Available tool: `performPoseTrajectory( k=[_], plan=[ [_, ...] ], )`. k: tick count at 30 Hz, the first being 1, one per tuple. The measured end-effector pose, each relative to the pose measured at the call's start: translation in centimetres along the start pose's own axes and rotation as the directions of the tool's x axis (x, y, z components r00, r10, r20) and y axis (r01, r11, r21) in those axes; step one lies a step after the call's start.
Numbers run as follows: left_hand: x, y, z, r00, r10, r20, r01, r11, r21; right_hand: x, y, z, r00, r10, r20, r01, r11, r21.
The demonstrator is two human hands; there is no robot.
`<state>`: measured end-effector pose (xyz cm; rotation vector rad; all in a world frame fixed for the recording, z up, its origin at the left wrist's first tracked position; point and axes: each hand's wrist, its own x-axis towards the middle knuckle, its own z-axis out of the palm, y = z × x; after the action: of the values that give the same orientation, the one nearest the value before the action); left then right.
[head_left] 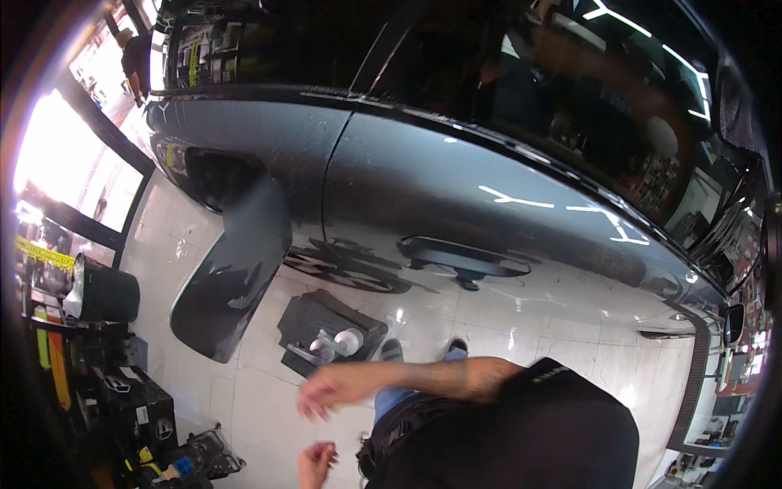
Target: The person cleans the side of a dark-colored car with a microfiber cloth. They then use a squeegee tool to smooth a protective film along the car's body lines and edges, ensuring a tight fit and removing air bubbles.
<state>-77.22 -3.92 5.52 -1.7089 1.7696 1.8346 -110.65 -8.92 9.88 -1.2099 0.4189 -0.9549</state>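
Below the dark stool (pixel 305 316), the right hand (pixel 322 392) and left hand (pixel 316 464) are seen; whether fingers are apart cannot be told. The stool's bottle (pixel 322 350) seems light, best held round its middle.

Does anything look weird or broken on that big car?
Yes: the flap on the car stands open, sticking out by a dark hole instead of lying flat with the side, so it looks odd. I can't tell if the pale specks above it are water or damage.
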Motion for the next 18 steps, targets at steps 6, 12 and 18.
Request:
performPoseTrajectory(
  k=[6, 12, 18],
  plan=[
    [8.0, 21.3, 1.9, 0.811, 0.549, 0.204, -0.585, 0.756, 0.293, -15.9, -25.0, 8.7, 0.852, -0.397, 0.340, 0.516, 0.741, -0.429],
    [9.7, 39.8, 6.4, 0.543, 0.840, 0.020, -0.793, 0.504, 0.342, -25.6, -31.0, 11.7, 0.974, -0.161, 0.157, 0.217, 0.496, -0.841],
    [14.0, 52.9, 5.8, 0.284, 0.929, -0.239, -0.813, 0.365, 0.454, -30.7, -35.5, 14.2, 0.982, 0.126, -0.139, -0.131, -0.070, -0.989]
  ],
)
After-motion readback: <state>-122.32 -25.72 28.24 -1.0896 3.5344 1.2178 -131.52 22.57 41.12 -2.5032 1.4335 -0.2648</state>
